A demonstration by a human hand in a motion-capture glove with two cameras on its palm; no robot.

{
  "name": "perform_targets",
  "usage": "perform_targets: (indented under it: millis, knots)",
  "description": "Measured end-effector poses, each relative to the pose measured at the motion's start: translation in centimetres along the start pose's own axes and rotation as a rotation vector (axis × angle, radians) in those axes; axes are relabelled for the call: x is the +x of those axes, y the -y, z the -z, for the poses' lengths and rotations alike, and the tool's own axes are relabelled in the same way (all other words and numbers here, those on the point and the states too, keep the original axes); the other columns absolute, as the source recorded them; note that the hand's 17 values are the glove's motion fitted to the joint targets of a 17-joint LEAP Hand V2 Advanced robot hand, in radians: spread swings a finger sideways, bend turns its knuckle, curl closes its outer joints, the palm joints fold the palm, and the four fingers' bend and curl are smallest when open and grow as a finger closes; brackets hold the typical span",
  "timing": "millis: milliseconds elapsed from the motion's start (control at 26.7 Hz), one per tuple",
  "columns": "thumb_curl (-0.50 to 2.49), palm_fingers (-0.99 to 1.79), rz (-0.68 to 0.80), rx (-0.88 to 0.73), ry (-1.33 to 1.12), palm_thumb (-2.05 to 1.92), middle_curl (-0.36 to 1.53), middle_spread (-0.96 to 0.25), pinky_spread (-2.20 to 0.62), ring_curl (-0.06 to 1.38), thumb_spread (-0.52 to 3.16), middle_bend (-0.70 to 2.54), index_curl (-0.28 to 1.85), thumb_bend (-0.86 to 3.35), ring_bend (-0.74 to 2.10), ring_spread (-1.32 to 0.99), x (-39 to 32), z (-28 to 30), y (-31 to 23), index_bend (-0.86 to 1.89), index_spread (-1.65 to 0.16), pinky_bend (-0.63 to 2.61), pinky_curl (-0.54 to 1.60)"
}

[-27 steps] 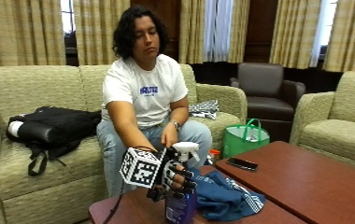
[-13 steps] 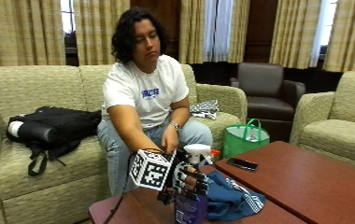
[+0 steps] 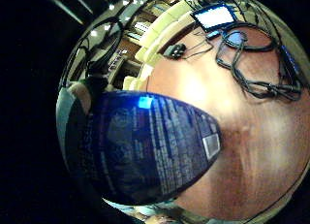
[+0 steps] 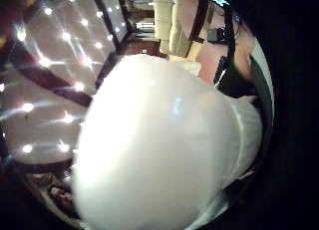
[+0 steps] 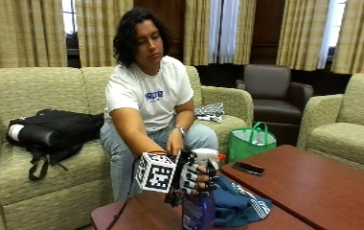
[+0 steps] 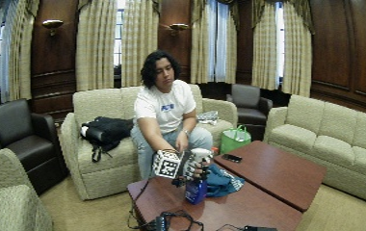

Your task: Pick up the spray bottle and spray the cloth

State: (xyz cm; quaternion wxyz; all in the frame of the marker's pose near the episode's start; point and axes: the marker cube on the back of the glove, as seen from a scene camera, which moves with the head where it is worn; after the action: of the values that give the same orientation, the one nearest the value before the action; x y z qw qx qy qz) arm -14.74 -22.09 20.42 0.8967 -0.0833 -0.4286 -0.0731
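Our fingers (image 5: pixel 202 181) are curled round the neck of the bottle (image 5: pixel 199 213), just under its white sprayer head (image 5: pixel 205 155), so the gloved right hand (image 5: pixel 191 178) holds it upright. Both palm views agree: the white head (image 4: pixel 159 145) fills one of them and the dark blue printed body (image 3: pixel 150 146) fills the other, close against the palm. From the outside views we cannot tell whether the base is resting on the worktop (image 6: pixel 247 207) or is just lifted off it, since the lower edge of the closer view cuts it off. The blue cloth (image 5: pixel 236 203) lies bunched on the worktop just beside the bottle, on the side away from our wrist, touching it or nearly so. Farther out, a phone (image 5: pixel 248 168) rests on the neighbouring worktop, a green bag (image 5: pixel 251 143) stands by the sofa, and a black bag (image 5: pixel 54 132) lies on the sofa seat. We judge the grasp to be made and the pick-up at most just begun. What is left is to raise the bottle clear, turn the nozzle toward the cloth and squeeze the trigger; nothing we see shows any spray on the cloth yet.
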Motion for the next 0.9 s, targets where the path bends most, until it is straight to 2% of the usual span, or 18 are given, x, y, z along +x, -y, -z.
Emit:
perform_targets:
  millis: [337, 599, 823, 898]
  knots:
    - [0.50, 1.41, 0.151, 0.106, 0.003, 0.91, 0.49, -0.20, -0.17, 0.40, 0.66, 0.51, 0.37, 0.04, 0.55, -0.22, 0.0, 1.6, -0.7, 0.26, -0.29, 0.29, 0.33]
    - [0.57, 1.41, 0.203, 0.248, -0.032, 0.94, 0.51, -0.20, -0.23, 0.42, 0.54, 0.55, 0.43, 0.00, 0.57, -0.22, 0.1, 4.5, -1.4, 0.32, -0.28, 0.32, 0.35]
    - [0.61, 1.40, 0.254, 0.193, -0.138, 0.95, 0.52, -0.19, -0.25, 0.43, 0.48, 0.58, 0.46, -0.02, 0.59, -0.22, -2.1, 7.8, -4.9, 0.34, -0.27, 0.34, 0.36]
    - [0.63, 1.39, 0.224, 0.164, -0.168, 0.95, 0.52, -0.19, -0.25, 0.43, 0.47, 0.58, 0.47, -0.02, 0.59, -0.22, -3.9, 9.1, -6.4, 0.34, -0.27, 0.35, 0.37]
